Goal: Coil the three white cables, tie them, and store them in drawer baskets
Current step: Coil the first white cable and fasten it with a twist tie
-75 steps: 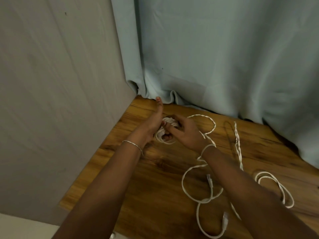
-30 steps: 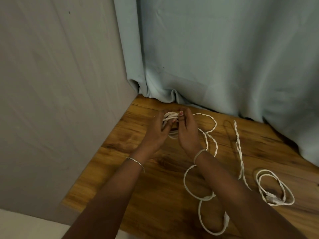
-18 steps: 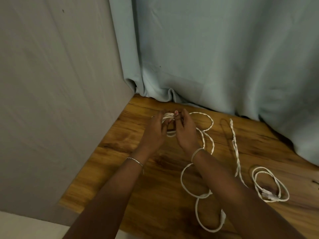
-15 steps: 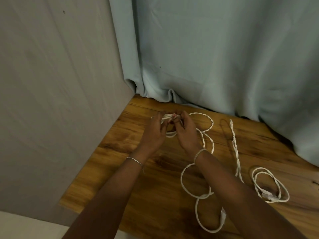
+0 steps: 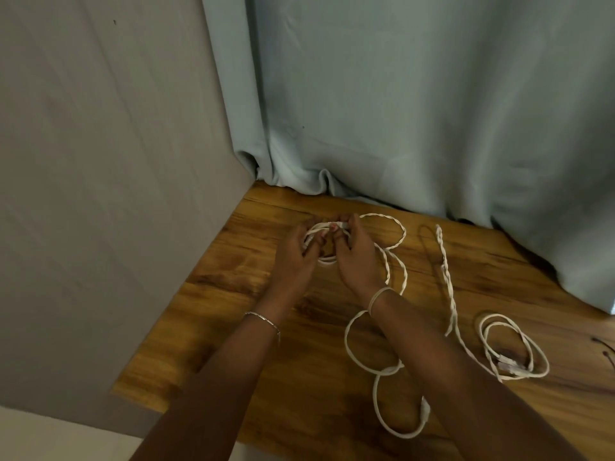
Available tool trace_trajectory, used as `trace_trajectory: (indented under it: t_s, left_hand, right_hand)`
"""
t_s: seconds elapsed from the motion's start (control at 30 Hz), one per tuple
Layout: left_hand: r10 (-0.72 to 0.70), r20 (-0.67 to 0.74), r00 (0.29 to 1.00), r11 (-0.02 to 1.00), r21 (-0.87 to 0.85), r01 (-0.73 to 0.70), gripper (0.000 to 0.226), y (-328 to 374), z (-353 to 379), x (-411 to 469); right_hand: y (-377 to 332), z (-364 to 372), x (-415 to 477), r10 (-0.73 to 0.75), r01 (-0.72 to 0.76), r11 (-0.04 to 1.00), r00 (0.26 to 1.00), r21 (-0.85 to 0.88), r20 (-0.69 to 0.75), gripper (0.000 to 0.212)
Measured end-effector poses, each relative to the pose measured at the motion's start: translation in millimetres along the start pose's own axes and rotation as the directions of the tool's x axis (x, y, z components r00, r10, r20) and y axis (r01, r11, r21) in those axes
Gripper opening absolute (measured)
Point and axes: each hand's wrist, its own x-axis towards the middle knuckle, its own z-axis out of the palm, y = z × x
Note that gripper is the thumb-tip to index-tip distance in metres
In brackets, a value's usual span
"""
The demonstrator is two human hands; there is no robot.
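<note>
Both hands pinch one small coil [image 5: 321, 242] of white cable near the far-left corner of the wooden table [image 5: 233, 294]. Left hand [image 5: 294, 252] grips the coil's 9 o'clock side, fingers curled through the loops. Right hand [image 5: 356, 257] pinches the top strands at about 1 o'clock. Looks like the tie-off step on this first cable.

The loose twisted tail [image 5: 387, 257] runs from the coil toward 3 o'clock, then loops back under the right forearm toward 5 o'clock, plug end [image 5: 425, 409] near the table's front edge. A second twisted cable [image 5: 446, 277] lies stretched at 3 o'clock, and a loosely coiled cable [image 5: 512, 351] sits at 4 o'clock, untied. No drawer baskets in view.

To do it well: keep the left pinch firm so the loops don't spring apart, feed the tail around the bundle's waist, and pull snug. Watch that the tail doesn't snag on the forearm.
</note>
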Motion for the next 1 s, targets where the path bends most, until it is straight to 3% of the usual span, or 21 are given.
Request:
trace_trajectory:
  t_s: [0.2, 0.4, 0.67, 0.83, 1.0]
  left_hand:
    - [-0.135, 0.181, 0.974, 0.986, -0.068, 0.150, 0.036, -1.2, -0.8, -3.2]
    - [-0.050, 0.140, 0.989, 0.991, 0.131, 0.032, 0.030, 5.0, 11.1, -9.7]
    - [-0.011, 0.210, 0.978, 0.976, 0.214, -0.035, 0.024, 10.0, 21.9, -18.7]
    - [-0.063, 0.337, 0.939, 0.988, 0.155, 0.011, 0.024, 14.6, 27.1, -23.5]
    - [-0.199, 0.367, 0.909, 0.973, -0.035, 0.228, 0.027, 22.2, 35.6, -34.2]
  right_hand:
    - [2.6, -12.4, -6.1, 0.045, -0.047, 0.996, 0.999, -0.072, -0.024, 0.010]
    - [4.7, -16.5, -10.7, 0.076, -0.080, 0.991, 0.996, -0.112, -0.038, 0.014]
    - [9.6, -37.9, -30.8, 0.106, -0.106, 0.978, 0.994, -0.177, -0.010, 0.030]
    - [10.8, -46.1, -47.1, 0.121, -0.132, 0.986, 0.986, -0.100, -0.117, 0.017]
    - [3.8, -56.4, -63.5, 0.235, -0.237, 0.971, 0.954, 0.014, -0.184, 0.024]
